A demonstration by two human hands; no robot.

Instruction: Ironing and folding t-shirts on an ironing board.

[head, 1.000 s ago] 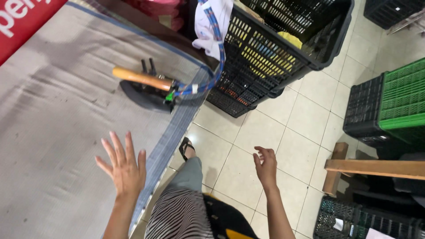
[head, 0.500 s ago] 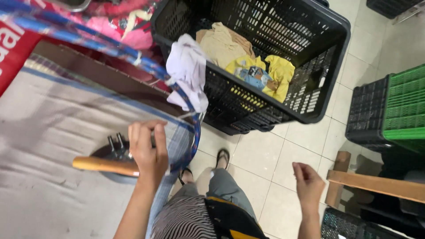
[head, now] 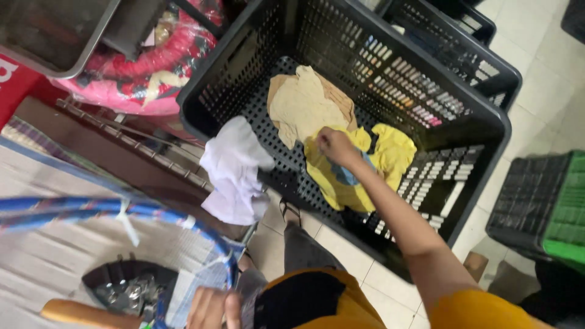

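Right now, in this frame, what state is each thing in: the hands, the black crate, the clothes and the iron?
Right hand: reaching into the crate, fingers closed on the yellow garment.
Left hand: low by the ironing surface, beside the iron; grip unclear.
Black perforated plastic crate: open-topped, holding clothes.
Yellow garment: crumpled on the crate floor.
Beige garment: crumpled beside it.
White cloth: draped over the crate's rim.
Wooden-handled iron: resting on the ironing surface.

Pale tiled floor, green crate

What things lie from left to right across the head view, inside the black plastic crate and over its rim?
White cloth draped over the crate rim → beige crumpled garment → right hand → yellow garment.
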